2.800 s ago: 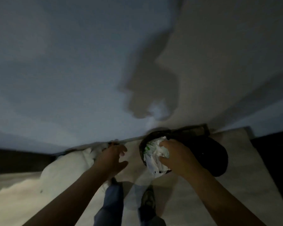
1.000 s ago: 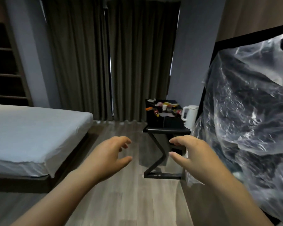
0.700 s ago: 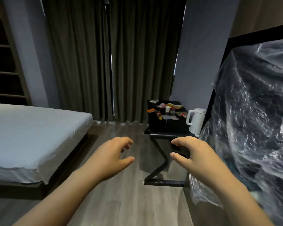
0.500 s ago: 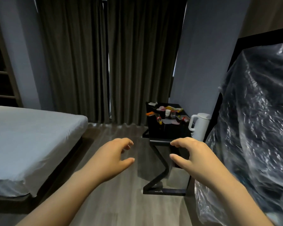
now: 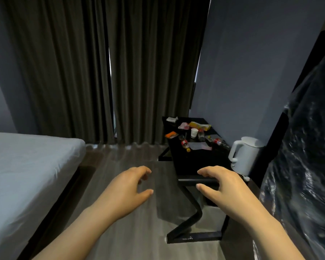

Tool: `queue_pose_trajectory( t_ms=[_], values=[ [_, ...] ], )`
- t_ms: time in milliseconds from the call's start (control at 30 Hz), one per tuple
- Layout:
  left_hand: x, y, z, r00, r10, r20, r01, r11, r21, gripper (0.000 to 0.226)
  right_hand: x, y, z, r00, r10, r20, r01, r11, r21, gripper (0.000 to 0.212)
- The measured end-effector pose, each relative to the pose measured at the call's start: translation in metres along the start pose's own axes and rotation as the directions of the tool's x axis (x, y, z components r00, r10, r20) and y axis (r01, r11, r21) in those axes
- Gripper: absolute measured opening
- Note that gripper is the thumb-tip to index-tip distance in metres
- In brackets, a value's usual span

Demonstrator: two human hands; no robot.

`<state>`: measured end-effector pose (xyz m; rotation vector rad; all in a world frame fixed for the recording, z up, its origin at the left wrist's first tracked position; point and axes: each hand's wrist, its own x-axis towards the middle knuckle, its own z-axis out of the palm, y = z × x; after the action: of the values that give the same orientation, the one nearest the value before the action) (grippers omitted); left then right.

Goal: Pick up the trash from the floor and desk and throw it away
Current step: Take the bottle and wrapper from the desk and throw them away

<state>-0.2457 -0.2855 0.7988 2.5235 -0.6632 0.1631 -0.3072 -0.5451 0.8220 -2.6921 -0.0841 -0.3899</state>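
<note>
A black desk (image 5: 184, 166) stands ahead on the right, littered with trash: a white paper cup (image 5: 194, 132), small bottles (image 5: 185, 144), an orange wrapper (image 5: 171, 135), a yellow wrapper (image 5: 198, 125), crumpled white paper (image 5: 172, 119) and a flat sheet (image 5: 198, 146). My left hand (image 5: 129, 186) hovers over the wooden floor, fingers loosely curled, holding nothing. Near the desk's front edge my right hand (image 5: 220, 186) is held out, also empty with relaxed fingers. No trash bin shows in this view.
A white electric kettle (image 5: 245, 156) stands right of the desk. Crinkled clear plastic (image 5: 304, 166) covers a dark object at the far right. A bed with a grey sheet (image 5: 23, 166) fills the left. Dark curtains (image 5: 105, 72) hang behind; wooden floor (image 5: 124, 158) runs between bed and desk.
My right hand was at a dark bin with crumpled white trash; now both hands are empty. The view has swung to the room and moved closer to the desk.
</note>
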Motion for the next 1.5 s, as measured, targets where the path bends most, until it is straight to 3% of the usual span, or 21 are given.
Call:
queue_pose_trajectory(
  t_ms=[533, 867, 1167, 1500],
  values=[
    [0.268, -0.109, 0.033, 0.999, 0.011, 0.044, -0.014, 0.998, 0.057, 0.044, 0.259, 0.095, 0.073, 0.995, 0.103, -0.005, -0.102, 0.990, 0.097, 0.041],
    [0.412, -0.169, 0.066, 0.991, 0.028, 0.129, -0.028, 1.000, 0.005, 0.043, 0.381, 0.148, 0.120, 0.978, 0.206, 0.041, -0.209, 0.973, 0.101, 0.041],
    [0.561, -0.253, 0.075, 0.979, 0.121, 0.165, -0.117, 0.993, -0.035, 0.045, 0.514, 0.170, 0.168, 0.936, 0.348, 0.052, -0.352, 0.931, 0.099, 0.040],
    [0.686, -0.317, 0.111, 0.932, 0.194, 0.305, -0.179, 0.981, -0.074, 0.041, 0.607, 0.194, 0.213, 0.872, 0.482, 0.082, -0.487, 0.871, 0.069, 0.038]
  ],
)
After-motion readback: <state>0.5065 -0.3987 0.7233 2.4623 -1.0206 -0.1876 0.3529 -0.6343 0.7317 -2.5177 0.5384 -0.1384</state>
